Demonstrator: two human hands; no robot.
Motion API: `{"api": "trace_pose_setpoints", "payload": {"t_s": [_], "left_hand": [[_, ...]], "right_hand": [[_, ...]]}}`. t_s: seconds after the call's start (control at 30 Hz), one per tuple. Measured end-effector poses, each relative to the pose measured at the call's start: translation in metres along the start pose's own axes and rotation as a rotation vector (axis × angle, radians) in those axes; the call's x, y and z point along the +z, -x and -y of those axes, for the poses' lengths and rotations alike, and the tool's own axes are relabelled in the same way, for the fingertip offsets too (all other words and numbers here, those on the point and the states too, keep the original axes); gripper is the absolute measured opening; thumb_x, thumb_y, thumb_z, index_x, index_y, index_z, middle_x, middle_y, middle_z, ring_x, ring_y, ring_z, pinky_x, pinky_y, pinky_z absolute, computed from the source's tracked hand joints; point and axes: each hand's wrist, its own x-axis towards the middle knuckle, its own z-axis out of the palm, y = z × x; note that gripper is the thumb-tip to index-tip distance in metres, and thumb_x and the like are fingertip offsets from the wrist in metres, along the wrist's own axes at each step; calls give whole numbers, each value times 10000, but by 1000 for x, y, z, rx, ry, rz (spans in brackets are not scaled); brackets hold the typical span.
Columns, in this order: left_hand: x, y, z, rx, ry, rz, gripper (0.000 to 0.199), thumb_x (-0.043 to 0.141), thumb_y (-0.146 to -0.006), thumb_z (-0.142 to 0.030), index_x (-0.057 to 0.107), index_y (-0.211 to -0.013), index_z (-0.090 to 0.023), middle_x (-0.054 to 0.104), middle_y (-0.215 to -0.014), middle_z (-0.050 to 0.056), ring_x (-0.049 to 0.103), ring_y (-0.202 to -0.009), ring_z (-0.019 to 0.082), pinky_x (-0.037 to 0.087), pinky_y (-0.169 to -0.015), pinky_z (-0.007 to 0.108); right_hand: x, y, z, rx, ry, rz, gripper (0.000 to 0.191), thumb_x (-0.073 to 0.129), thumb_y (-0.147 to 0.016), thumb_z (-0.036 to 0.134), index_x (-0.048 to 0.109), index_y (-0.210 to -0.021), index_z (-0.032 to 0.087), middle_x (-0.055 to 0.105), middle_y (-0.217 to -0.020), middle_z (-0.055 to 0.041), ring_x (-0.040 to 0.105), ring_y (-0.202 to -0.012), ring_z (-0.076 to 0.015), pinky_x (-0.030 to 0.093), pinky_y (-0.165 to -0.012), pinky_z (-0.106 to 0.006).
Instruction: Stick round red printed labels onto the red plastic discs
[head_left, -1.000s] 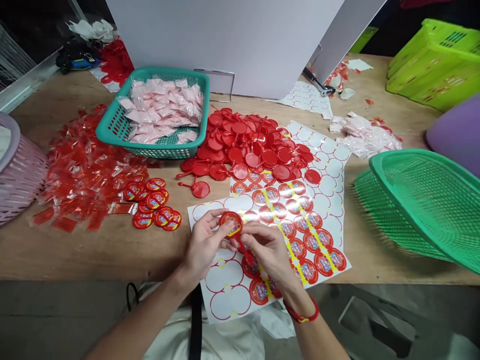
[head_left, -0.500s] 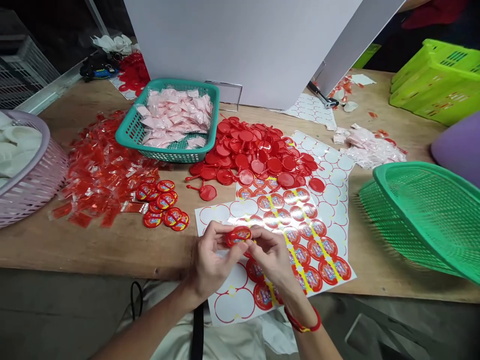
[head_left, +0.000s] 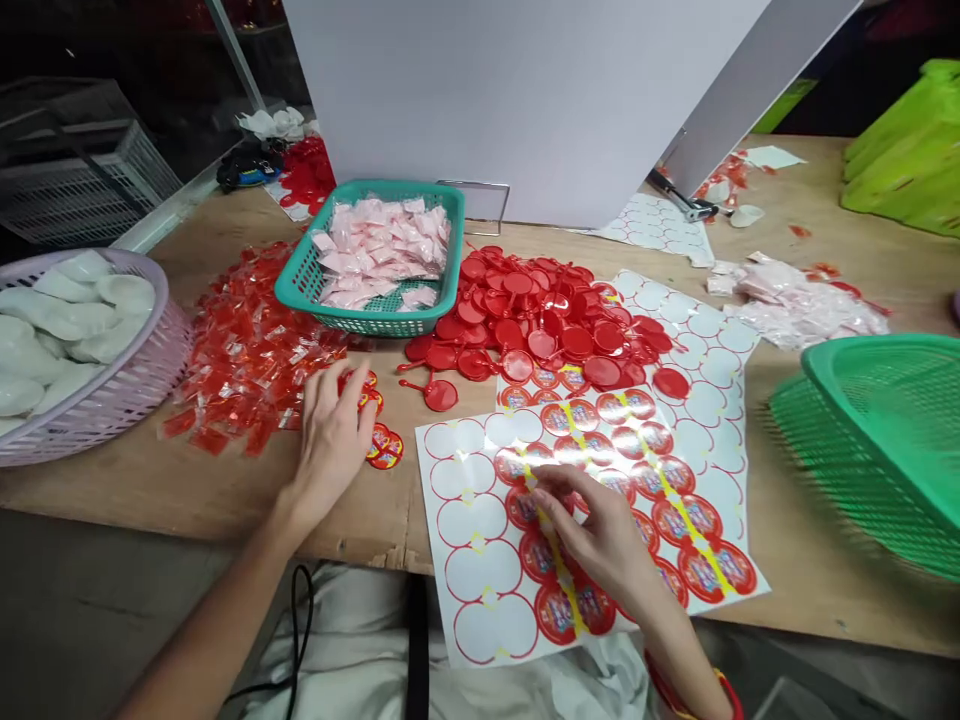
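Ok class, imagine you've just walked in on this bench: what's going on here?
A person is working with bare hands at a wooden table. The left hand is over a small pile of labelled red discs, beside loose red sachets. The right hand has its fingertips on a sheet of round printed stickers. Unlabelled red plastic paddles lie heaped beyond the sheet, next to a teal basket of pink sachets.

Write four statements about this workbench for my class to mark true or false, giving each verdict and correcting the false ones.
1. The left hand partly covers a small heap of round red labelled discs. True.
2. The right hand grips a red plastic paddle. False: it lies on a white sticker sheet printed with red circles.
3. A teal plastic basket holds pink sachets. True.
4. The lilac slatted basket holds red discs. False: it holds soft white pieces.
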Motion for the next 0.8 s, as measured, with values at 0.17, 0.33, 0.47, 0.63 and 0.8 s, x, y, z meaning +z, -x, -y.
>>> {"api": "trace_pose_setpoints", "payload": {"t_s": [0.17,0.33,0.47,0.63,0.8], "left_hand": [[18,15,-56,229,295,306,224,466,-840,-194,561,-1042,-175,575,-1035,75,524,-982,198,443,-856,334],[41,-5,-91,153,120,628,403,652,-722,-252,498,-1076,-136,557,-1033,111,508,-1000,262,423,-838,392],[45,-17,-97,158,102,728,310,693,-666,-231,513,-904,-145,556,-952,84,513,-963,249,411,-820,359],[47,-11,-90,19,341,725,351,670,-616,-150,477,-908,-164,551,-831,16,545,-806,183,422,-685,276],[53,-9,-86,-111,580,902,203,582,-696,-296,563,-849,-163,571,-673,-13,545,-622,143,401,-562,238]], "right_hand": [[-9,21,-13,-27,73,-52,108,491,-849,255,576,-873,194,627,-826,-56,588,-739,-170,473,-648,-289],[-2,24,-21,-87,113,-103,97,511,-837,214,568,-916,203,615,-853,-61,564,-790,-184,467,-677,-311],[4,23,-22,-51,177,-158,104,520,-829,223,566,-918,195,604,-834,-64,545,-767,-194,452,-662,-331],[12,23,-22,-48,267,-282,107,519,-818,220,577,-904,194,600,-849,-71,527,-803,-217,431,-697,-364],[16,23,-23,-63,303,-345,126,508,-818,203,572,-927,194,606,-861,-72,519,-813,-220,425,-708,-369]]}}
